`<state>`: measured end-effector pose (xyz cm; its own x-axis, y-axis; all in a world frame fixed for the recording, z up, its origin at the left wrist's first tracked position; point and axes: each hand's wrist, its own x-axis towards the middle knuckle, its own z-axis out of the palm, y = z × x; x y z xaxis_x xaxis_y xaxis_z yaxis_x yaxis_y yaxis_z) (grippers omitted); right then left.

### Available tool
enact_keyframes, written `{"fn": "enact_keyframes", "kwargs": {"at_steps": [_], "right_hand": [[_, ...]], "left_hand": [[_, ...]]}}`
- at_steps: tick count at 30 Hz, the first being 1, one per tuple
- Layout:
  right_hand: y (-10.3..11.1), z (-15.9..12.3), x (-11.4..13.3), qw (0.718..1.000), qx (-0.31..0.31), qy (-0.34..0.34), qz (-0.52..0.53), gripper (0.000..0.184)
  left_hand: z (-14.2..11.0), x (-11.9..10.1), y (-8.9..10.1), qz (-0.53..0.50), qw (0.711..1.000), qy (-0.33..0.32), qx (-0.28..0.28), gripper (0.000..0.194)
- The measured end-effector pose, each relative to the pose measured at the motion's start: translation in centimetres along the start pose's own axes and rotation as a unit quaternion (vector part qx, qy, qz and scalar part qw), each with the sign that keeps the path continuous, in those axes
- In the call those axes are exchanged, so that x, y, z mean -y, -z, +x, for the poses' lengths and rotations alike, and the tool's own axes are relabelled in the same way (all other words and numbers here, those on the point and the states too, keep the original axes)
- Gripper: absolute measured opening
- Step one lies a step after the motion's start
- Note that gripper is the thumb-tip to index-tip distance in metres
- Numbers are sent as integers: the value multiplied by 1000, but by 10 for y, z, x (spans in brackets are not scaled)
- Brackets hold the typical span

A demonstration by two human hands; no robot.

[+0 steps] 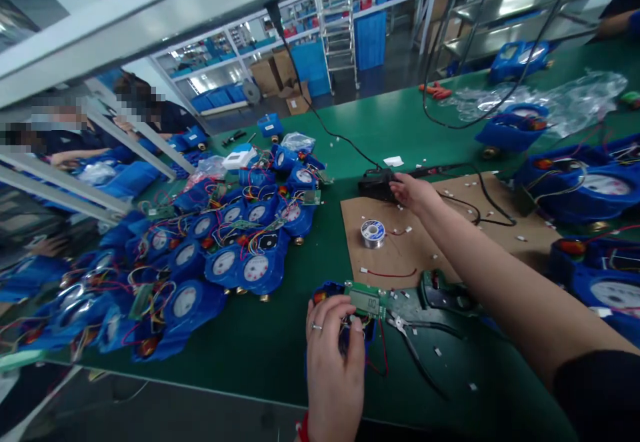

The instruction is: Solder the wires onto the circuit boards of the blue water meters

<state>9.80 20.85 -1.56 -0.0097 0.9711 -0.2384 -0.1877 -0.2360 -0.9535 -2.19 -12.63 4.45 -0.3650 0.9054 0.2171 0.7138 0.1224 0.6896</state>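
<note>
My left hand (334, 352), with a ring on one finger, curls over an open blue water meter (320, 290) at the front edge of the table. Against that meter leans a green circuit board (364, 299) with a small lit display. My right hand (413, 192) reaches far forward, its bent fingers closed on the right end of a black box (376, 185) with a cable. Just right of the meter lie cutting pliers (400, 325) with black handles and a dark green tool (443, 292). A solder wire spool (373, 234) stands upright on brown cardboard (357, 255).
Many blue meters (257, 267) with loose wires crowd the left side; more meters (595, 185) line the right. Black cable loops (505, 212) cross the cardboard. Clear plastic wrap (575, 105) lies at the back right. Co-workers (155, 115) sit beyond the metal posts.
</note>
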Motion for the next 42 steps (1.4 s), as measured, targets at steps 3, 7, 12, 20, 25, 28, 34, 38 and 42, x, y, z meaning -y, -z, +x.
{"fn": "enact_keyframes", "kwargs": {"at_steps": [3,7,12,20,25,28,34,38,42], "right_hand": [[2,-27,-11,999,34,-19,25,9],[16,-85,-21,993,116,-26,14,23],[39,-153,-25,948,223,68,-217,40],[71,-216,-75,880,289,193,-325,33],[74,-227,-81,879,340,170,-287,32],[61,-227,-56,904,343,105,-235,31],[28,-216,-12,892,379,31,-242,38],[21,-203,-11,872,423,3,-245,30],[22,-189,-13,868,457,-28,-194,25]], "left_hand": [[-3,-1,1,-27,999,9,-33,14],[-6,-5,7,-48,997,19,-55,16],[-7,-3,26,-74,994,66,-45,17],[-5,49,46,-152,964,218,-4,34],[-8,58,43,-279,910,304,52,40],[-9,57,38,-267,918,289,43,39],[-4,48,25,-151,963,220,-33,38],[-7,37,19,-68,982,163,-73,37],[-12,28,13,5,992,86,-89,37]]}}
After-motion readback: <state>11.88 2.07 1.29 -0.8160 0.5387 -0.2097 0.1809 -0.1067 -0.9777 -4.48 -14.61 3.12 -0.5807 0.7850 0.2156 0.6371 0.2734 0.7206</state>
